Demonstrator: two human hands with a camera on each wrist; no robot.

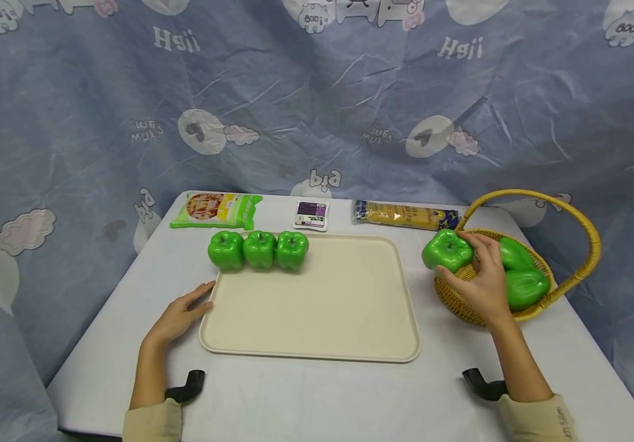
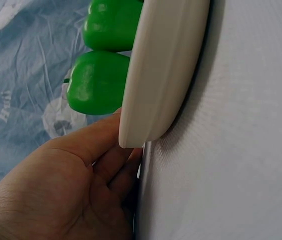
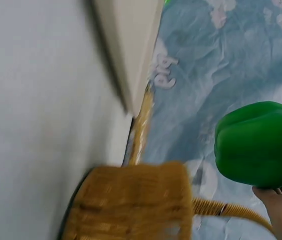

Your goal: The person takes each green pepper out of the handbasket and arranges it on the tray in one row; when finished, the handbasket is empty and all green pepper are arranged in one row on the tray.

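Observation:
My right hand [image 1: 481,276] grips a green bell pepper [image 1: 447,250] between thumb and fingers, raised over the left rim of a yellow wicker basket [image 1: 452,304]. In the right wrist view the held bell pepper [image 3: 255,144] is up above the basket side [image 3: 131,200]. Two more green vegetables, one of them a smooth pepper [image 1: 526,287], lie inside the basket. My left hand [image 1: 179,313] rests at the left edge of a beige tray [image 1: 317,307], its fingers touching the rim [image 2: 150,100]. Three green bell peppers [image 1: 259,250] stand in a row at the tray's back left corner.
Along the back of the white table [image 1: 306,399] lie a green food packet [image 1: 217,210], a small purple-and-white packet [image 1: 311,215] and a long yellow packet [image 1: 405,215]. The basket's tall handle [image 1: 590,239] arches over its right side. A blue patterned cloth [image 1: 317,92] hangs behind.

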